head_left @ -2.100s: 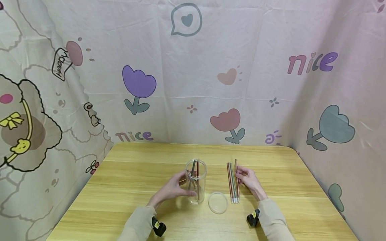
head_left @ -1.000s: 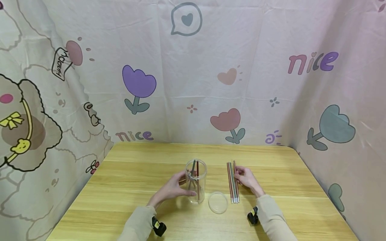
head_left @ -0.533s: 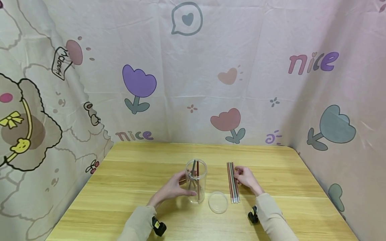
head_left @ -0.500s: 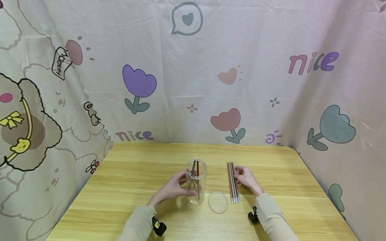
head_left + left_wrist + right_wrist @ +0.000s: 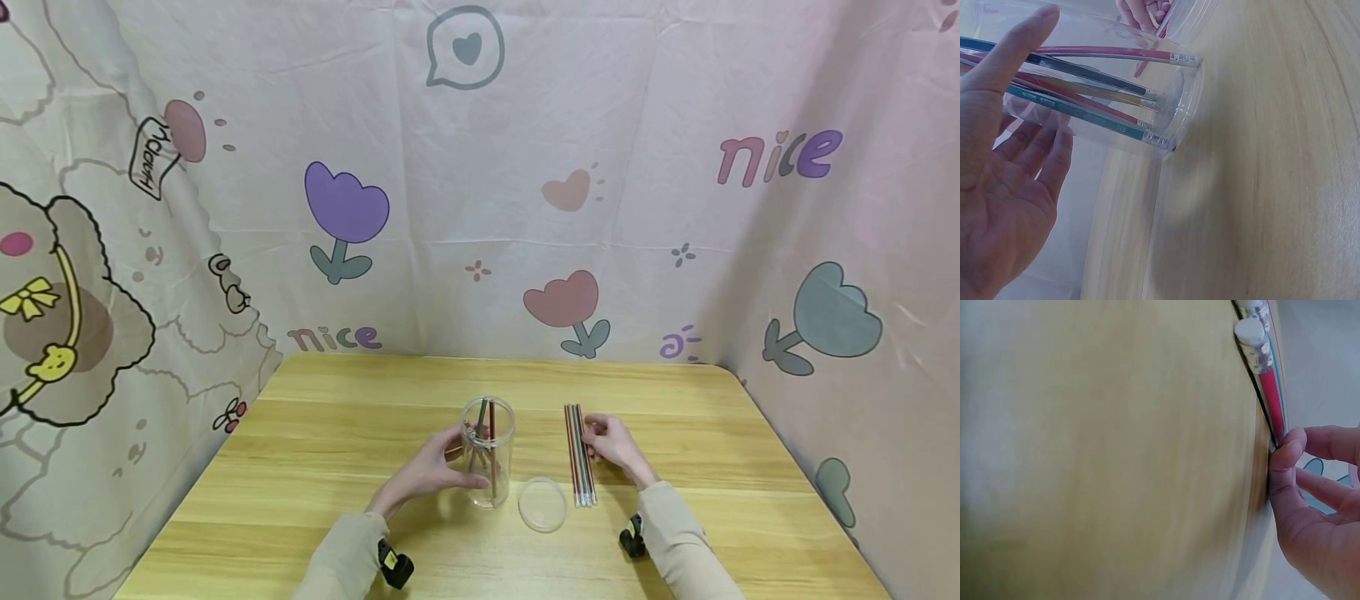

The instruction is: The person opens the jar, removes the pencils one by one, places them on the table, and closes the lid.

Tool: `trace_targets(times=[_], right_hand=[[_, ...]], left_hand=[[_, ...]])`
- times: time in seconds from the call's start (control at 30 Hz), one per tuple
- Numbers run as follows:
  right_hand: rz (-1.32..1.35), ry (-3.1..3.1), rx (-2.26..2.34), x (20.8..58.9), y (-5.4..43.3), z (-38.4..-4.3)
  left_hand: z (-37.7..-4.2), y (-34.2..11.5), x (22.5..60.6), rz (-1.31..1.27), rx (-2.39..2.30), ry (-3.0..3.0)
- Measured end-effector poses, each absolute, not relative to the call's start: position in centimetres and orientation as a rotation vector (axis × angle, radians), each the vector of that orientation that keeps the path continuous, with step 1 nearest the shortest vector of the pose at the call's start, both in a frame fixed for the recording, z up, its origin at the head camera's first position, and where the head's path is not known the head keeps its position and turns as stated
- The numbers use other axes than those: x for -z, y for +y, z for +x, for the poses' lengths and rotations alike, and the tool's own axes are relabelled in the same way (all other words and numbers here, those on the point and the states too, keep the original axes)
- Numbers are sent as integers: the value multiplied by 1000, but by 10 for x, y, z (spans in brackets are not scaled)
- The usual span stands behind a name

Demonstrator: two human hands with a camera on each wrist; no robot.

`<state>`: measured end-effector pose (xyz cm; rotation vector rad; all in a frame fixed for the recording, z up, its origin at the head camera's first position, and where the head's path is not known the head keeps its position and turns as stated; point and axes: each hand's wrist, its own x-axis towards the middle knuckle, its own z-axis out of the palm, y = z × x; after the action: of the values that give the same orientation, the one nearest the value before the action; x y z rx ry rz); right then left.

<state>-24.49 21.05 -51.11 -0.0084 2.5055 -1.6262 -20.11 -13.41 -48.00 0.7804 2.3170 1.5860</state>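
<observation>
The left hand [image 5: 429, 468] grips the clear jar [image 5: 501, 460]; the right hand [image 5: 615, 443] pinches a red pencil [image 5: 1272, 397], best handled without disturbing adjacent pencils [image 5: 576, 458].

Clear upright jar [image 5: 501, 457] near pencil row [image 5: 580, 477]

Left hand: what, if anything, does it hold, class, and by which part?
The left hand holds the clear, cylindrical jar by its side wall.

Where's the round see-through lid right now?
In the head view, the round see-through lid lies on the wooden table, between the clear jar on its left and the row of pencils on its right.
</observation>
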Motion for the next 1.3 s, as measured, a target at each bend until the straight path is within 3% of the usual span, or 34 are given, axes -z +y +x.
trace_targets(times=[0.53,0.77,1.3], right_hand=[[-67,2343,1833,509,215,-244],[-229,2365,1854,505,215,-241],[-362,2467,1764,463,202,-232]], left_hand=[[-201,-134,479,785,-1583,2317],[-201,-134,479,793,-1581,2323],[-201,-134,480,831,-1590,2320]])
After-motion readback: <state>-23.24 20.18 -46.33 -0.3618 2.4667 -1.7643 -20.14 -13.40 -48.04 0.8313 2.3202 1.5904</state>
